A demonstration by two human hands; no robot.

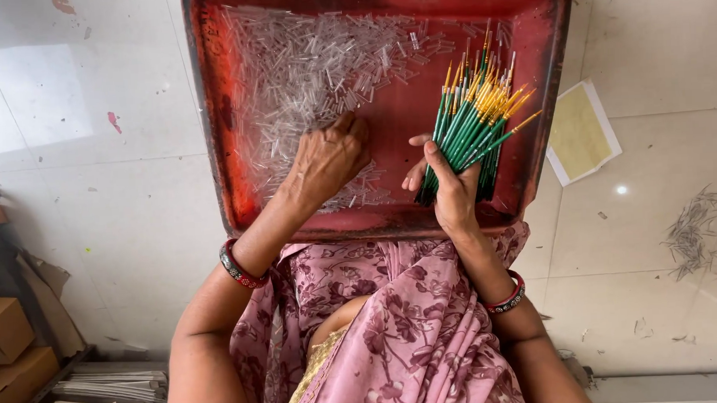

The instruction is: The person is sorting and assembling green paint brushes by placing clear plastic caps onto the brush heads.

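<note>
A red metal tray (375, 222) rests on my lap, against my pink flowered garment (410, 327). A big heap of short clear plastic tubes (306, 60) fills the tray's left and far parts. My left hand (325, 159) lies knuckles up on the near edge of that heap, its fingertips curled down into the tubes and hidden. My right hand (451, 192) grips a thick bundle of thin green-handled brushes (471, 118) with gold ferrules, fanned out and pointing away from me over the tray's right side. Both wrists wear red bangles.
Pale floor tiles surround the tray. A yellow sheet on white paper (582, 130) lies to the right, with a scatter of thin dark scraps (697, 229) beyond it. Cardboard boxes (1, 325) and stacked flat white packs (111, 389) sit at the lower left.
</note>
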